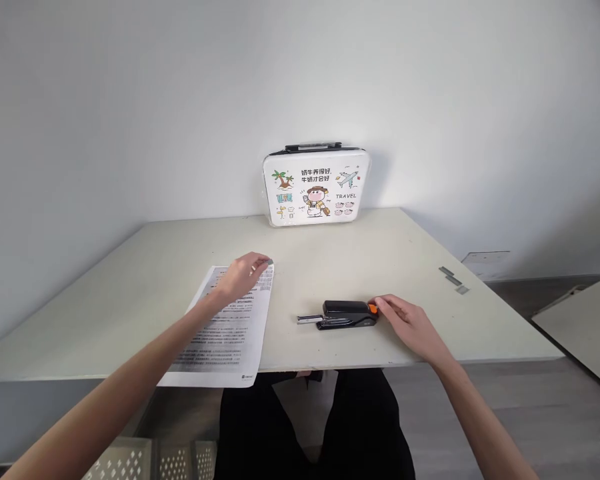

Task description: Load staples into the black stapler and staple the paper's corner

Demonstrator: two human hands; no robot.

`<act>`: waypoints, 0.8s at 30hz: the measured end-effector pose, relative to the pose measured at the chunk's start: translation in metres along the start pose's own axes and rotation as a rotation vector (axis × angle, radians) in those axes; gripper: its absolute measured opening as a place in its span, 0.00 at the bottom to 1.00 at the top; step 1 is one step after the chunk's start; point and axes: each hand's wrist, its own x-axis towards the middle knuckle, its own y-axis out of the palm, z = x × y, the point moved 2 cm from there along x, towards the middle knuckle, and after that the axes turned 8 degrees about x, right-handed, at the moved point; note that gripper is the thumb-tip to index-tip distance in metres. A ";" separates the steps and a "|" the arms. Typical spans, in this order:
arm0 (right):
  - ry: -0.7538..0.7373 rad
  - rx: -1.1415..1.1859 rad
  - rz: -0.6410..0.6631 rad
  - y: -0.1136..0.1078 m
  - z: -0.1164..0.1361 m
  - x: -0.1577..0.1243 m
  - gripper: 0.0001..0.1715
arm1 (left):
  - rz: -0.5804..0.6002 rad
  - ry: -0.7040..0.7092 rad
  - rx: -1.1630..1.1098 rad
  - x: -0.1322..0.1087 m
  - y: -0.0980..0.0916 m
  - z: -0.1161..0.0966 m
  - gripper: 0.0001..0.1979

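A printed paper sheet (227, 330) lies on the pale table (330, 253), its near edge overhanging the front. My left hand (243, 273) rests on the sheet's far right corner, fingers bent down onto it. A black stapler (344, 315) with an orange rear button lies flat at the table's middle front, its metal staple tray slid out to the left. My right hand (410, 323) touches the stapler's orange rear end with its fingertips, fingers loosely curled.
A white cartoon-printed case (315, 187) with a black handle stands against the wall at the table's back. Three staple strips (454, 280) lie near the right edge. Another table corner (580, 327) shows at right. A perforated bin (145, 460) sits under the table.
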 end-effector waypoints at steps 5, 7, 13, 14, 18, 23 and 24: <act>-0.020 0.031 0.004 0.000 0.000 -0.001 0.32 | 0.008 0.214 -0.094 -0.042 -0.004 -0.052 0.19; -0.027 0.030 0.001 0.000 -0.002 -0.001 0.32 | -0.021 0.344 -0.037 -0.055 -0.003 -0.067 0.19; -0.033 0.047 -0.009 0.000 -0.006 0.001 0.30 | -0.035 0.644 0.259 -0.076 0.005 -0.093 0.17; -0.032 0.047 -0.008 0.000 -0.006 0.001 0.30 | -0.034 0.651 0.268 -0.077 0.005 -0.095 0.16; -0.022 0.036 -0.011 0.000 -0.006 0.001 0.29 | -0.028 0.699 0.350 -0.078 0.005 -0.102 0.14; -0.018 0.020 -0.016 -0.001 -0.006 0.001 0.29 | -0.091 0.792 0.499 -0.075 0.007 -0.103 0.13; -0.020 0.017 -0.018 -0.001 -0.006 0.001 0.29 | -0.098 0.804 0.516 -0.075 0.008 -0.102 0.12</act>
